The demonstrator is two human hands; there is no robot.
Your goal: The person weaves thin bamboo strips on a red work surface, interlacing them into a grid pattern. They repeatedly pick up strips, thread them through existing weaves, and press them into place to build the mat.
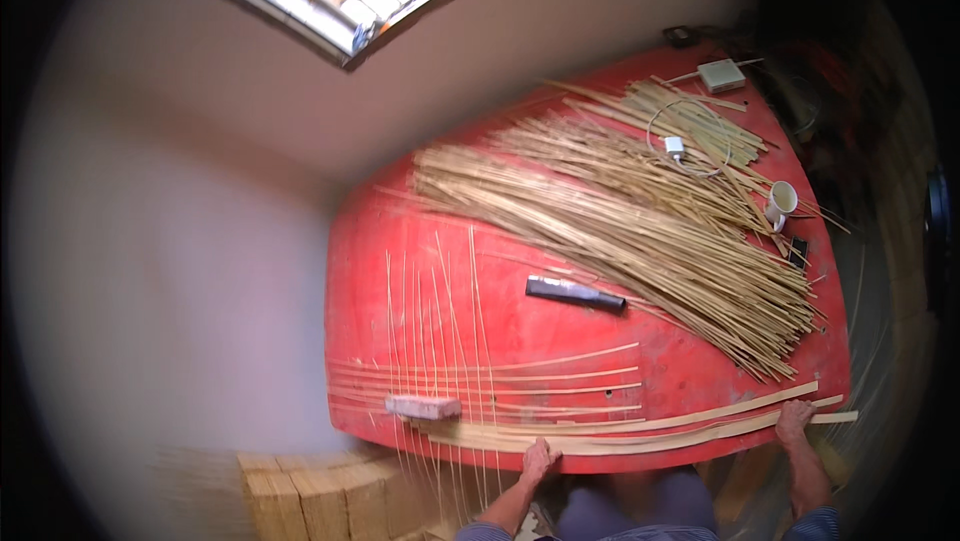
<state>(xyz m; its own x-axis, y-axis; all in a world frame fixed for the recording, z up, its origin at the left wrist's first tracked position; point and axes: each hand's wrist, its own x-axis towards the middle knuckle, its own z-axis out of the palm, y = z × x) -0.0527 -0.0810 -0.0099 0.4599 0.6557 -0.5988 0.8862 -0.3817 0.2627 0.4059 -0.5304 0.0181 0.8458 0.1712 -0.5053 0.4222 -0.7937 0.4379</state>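
Observation:
Near the front edge of the red table, several wide, pale bamboo strips (680, 431) run from left to right. My left hand (540, 458) is closed at the near edge of the nearest strips, its fingertips partly hidden. Further right, my right hand (796, 420) closes round a strip close to its right end. A pinkish brick (423, 407) rests on a loose grid of crossing strips on the left. There, thin upright strips (440, 341) cross over several sideways ones (560, 374), and some hang past the front edge. Behind lies a dark, flat-bladed tool (575, 294).
A large heap of narrow bamboo strips (640, 241) covers much of the red table (365, 241). At the right stand a white mug (782, 201), a white plug with a cable (674, 147) and a white box (721, 75). Pale wooden blocks (320, 496) sit below the left edge.

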